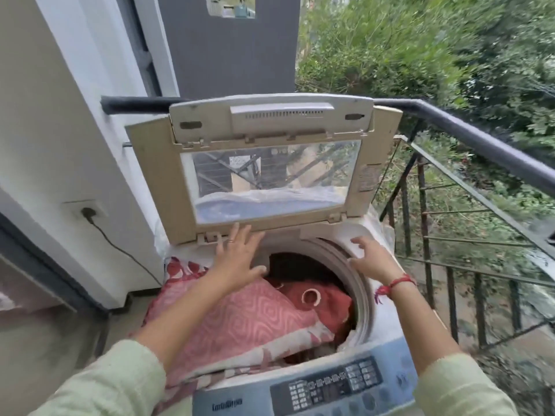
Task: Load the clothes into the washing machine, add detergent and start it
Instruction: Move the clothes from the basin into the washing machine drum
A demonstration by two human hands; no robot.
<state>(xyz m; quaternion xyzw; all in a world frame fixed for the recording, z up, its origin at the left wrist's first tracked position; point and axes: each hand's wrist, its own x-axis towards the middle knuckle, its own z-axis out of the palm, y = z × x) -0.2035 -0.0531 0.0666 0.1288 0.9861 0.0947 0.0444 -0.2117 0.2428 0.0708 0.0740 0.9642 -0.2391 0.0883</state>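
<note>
Nearest: control panel (327, 385), brand lettering blurred, unreadable. Behind it: pink patterned cloth (240, 319), draped over rim of washing machine (324, 231), partly in drum beside red cloth (318, 301). Lid (270, 178) raised. Left hand (237, 256): fingers straight, spread, just below lid. Right hand (372, 258): fingers apart, at drum rim, holding nothing

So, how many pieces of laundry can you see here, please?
2: a pink patterned cloth draped over the drum's left edge, and a red cloth inside it; more may be hidden beneath.
</note>
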